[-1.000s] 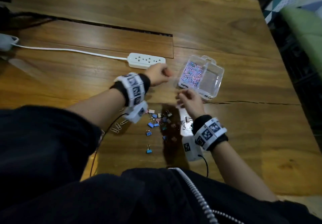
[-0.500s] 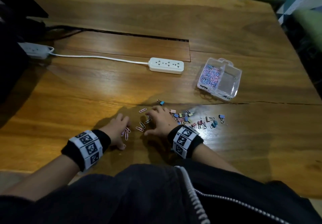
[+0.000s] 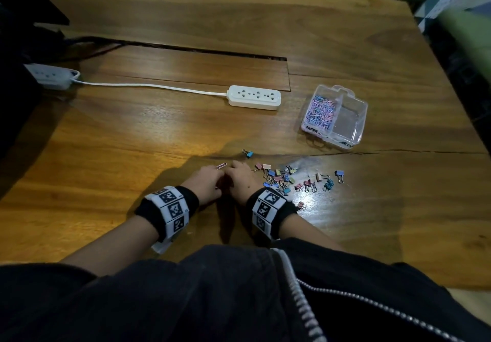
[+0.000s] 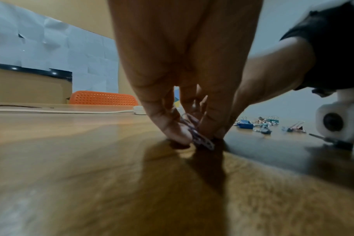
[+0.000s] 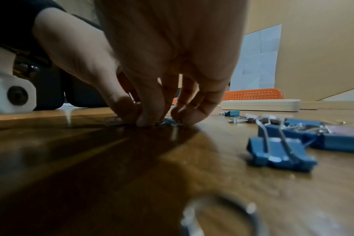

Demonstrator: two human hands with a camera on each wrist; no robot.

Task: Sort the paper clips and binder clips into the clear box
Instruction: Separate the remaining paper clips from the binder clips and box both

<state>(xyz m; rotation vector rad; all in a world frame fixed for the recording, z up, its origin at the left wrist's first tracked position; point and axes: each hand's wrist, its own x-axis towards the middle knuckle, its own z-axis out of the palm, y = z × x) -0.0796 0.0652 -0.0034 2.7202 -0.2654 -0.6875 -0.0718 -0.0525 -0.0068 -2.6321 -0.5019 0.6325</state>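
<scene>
Left hand (image 3: 204,182) now beside right hand (image 3: 240,179), pinching wire paper clips (image 4: 194,129)

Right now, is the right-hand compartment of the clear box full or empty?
Empty: the clear box holds paper clips only in its left compartment; the table shows through the right one.

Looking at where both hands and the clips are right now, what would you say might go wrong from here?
1. The left hand pinches several paper clips at once; some may slip on the way to the box.
2. The right hand presses flat clips on the table; they may slide rather than lift.
3. The binder clips lie beside that hand, so one could get scooped up and land among the paper clips.
</scene>
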